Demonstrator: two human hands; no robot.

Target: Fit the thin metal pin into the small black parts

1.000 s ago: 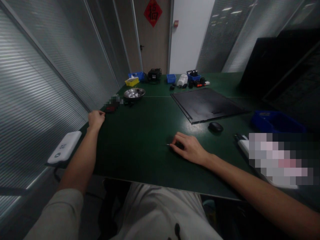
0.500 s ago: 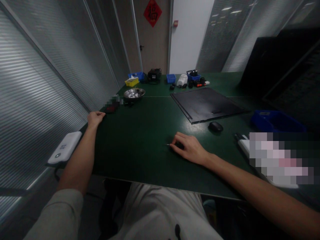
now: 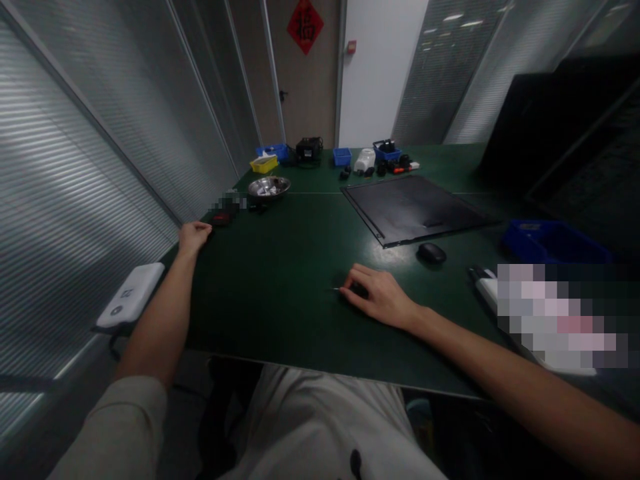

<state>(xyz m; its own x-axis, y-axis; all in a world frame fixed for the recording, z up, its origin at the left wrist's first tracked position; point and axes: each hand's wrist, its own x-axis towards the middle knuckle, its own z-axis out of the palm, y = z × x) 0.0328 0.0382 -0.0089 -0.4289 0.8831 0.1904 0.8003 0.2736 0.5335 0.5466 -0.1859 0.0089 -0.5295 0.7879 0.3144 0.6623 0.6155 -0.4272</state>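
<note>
A thin pale stick (image 3: 335,289) is found at the fingertips of the right hand (image 3: 376,293), low over the green table (image 3: 280,267). It is pointed leftward from the thumb and forefinger, with its long axis set roughly crosswise to the person. The right thumb and forefinger are closed on it; whether the dark patch under the curled fingers is its handle or shadow cannot be told. The right hand is the nearer of the 2; the left hand (image 3: 193,237) is placed well apart, at the left table edge, just beside a dark red item (image 3: 221,219). The left fingers are drawn together at the tips; whether anything is gripped between them cannot be told.

Containers: small shiny pieces are held in the metal bowl (image 3: 256,195). White material is seen in the yellow tray (image 3: 265,165). Black items are piled in the far basket (image 3: 393,157). The contents of the small blue box (image 3: 343,158) and of the large blue tray (image 3: 517,241) at right cannot be made out
</note>
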